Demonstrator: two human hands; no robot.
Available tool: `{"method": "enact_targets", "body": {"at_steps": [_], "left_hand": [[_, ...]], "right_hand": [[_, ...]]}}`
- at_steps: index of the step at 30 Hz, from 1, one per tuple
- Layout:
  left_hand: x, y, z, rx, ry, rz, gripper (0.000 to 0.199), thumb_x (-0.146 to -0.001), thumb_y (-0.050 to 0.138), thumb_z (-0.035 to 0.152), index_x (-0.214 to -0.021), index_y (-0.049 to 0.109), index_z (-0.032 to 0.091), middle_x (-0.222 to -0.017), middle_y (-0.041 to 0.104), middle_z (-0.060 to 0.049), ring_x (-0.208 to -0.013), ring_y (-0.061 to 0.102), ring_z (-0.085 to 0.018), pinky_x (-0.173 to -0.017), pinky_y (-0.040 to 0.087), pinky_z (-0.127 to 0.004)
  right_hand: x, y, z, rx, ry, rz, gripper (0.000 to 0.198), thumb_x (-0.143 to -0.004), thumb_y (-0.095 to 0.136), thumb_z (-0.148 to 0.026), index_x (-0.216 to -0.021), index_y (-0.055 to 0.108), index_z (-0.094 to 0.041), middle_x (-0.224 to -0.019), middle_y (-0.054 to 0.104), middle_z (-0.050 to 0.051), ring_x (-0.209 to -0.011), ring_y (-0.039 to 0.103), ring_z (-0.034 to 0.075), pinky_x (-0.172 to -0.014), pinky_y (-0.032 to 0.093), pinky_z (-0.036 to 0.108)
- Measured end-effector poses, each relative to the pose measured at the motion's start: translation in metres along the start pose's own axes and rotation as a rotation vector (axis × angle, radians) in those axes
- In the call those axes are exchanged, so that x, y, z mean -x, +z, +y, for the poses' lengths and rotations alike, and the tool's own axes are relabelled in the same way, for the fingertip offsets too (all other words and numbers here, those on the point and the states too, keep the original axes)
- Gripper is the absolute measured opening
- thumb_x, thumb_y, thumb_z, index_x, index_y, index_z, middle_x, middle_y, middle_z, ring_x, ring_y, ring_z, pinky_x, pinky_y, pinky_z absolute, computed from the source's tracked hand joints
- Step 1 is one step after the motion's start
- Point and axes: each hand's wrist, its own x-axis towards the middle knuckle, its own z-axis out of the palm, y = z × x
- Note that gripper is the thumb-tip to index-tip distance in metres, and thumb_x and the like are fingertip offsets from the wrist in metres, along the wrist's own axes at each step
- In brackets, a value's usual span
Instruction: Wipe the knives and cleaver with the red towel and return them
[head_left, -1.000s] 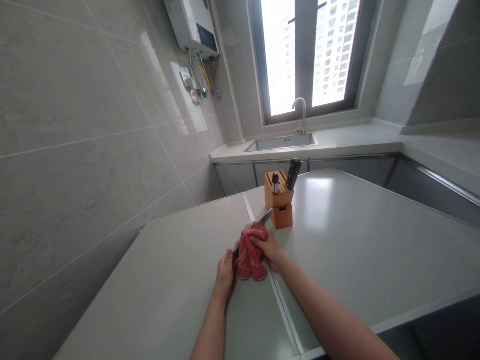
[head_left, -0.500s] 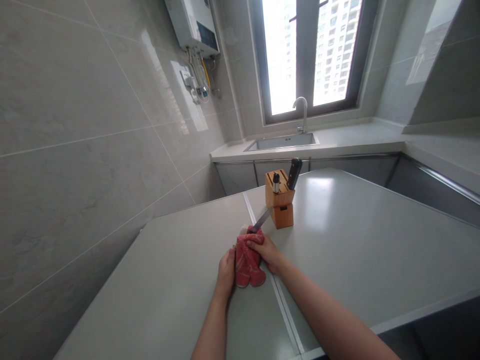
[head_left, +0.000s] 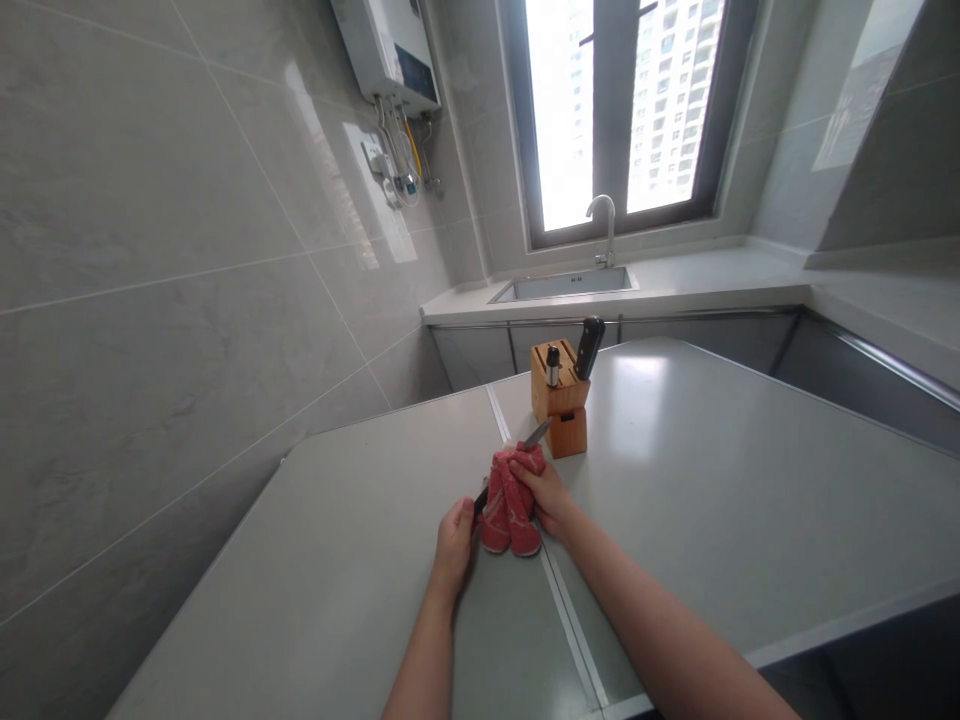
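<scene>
My left hand (head_left: 454, 540) is closed around the black handle of a knife (head_left: 538, 434), whose blade points up and to the right. A red cloth (head_left: 511, 505) with pale markings is wrapped over the middle of the blade, and only the tip shows beyond it. Pinching the cloth around the blade, my right hand (head_left: 545, 498) has its thumb on top; its other fingers are partly hidden. Just behind the blade tip stands a wooden knife block (head_left: 568, 433) holding a large black-handled knife (head_left: 589, 348) and a smaller tool with a black and silver handle (head_left: 553, 367).
The block stands on a pale table (head_left: 360, 560) crossed by a metal seam strip. Beyond are a white counter with a sink (head_left: 566, 284), a faucet (head_left: 610, 225) and a window. A water heater (head_left: 390, 50) hangs on the tiled left wall.
My right hand and the cloth have slid along the blade toward its tip, up and to the right. The black handle shows now, and less blade sticks out. My left hand stays nearly still.
</scene>
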Motion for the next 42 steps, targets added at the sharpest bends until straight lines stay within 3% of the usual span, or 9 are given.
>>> {"method": "enact_targets", "body": {"at_steps": [7,17,33,42], "left_hand": [[-0.003,-0.002,-0.006,-0.006,0.011,-0.039,0.048,-0.082,0.049,0.060,-0.072,0.058,0.014,-0.060,0.047,0.003,-0.058,0.038,-0.011,-0.056,0.031,-0.022],[-0.002,-0.003,-0.005,0.040,-0.059,0.061,0.052,-0.080,0.045,0.067,-0.068,0.051,0.016,-0.059,0.048,0.003,-0.056,0.040,-0.012,-0.056,0.032,-0.023],[-0.001,-0.004,-0.004,0.003,-0.028,0.055,0.050,-0.082,0.047,0.063,-0.066,0.053,0.016,-0.059,0.047,0.003,-0.055,0.038,-0.011,-0.054,0.030,-0.023],[0.000,0.000,0.004,0.029,-0.082,0.099,0.058,-0.079,0.044,0.070,-0.057,0.050,0.017,-0.054,0.048,0.002,-0.052,0.041,-0.011,-0.053,0.032,-0.024]], "right_hand": [[-0.005,-0.006,0.005,0.123,-0.022,0.090,0.042,-0.063,0.078,-0.044,-0.095,0.066,-0.019,-0.083,0.074,0.004,-0.079,0.068,0.022,-0.075,0.054,0.035],[-0.001,-0.005,-0.002,0.101,0.004,-0.027,0.037,-0.062,0.080,-0.040,-0.089,0.068,-0.018,-0.083,0.074,0.005,-0.079,0.068,0.023,-0.078,0.053,0.037],[-0.003,-0.005,-0.002,0.151,-0.042,0.093,0.033,-0.059,0.082,-0.037,-0.085,0.070,-0.020,-0.081,0.073,0.003,-0.076,0.067,0.021,-0.074,0.052,0.034],[-0.003,-0.005,-0.003,0.173,-0.032,0.057,0.034,-0.060,0.080,-0.041,-0.084,0.070,-0.019,-0.080,0.074,0.003,-0.075,0.068,0.022,-0.071,0.052,0.034]]}}
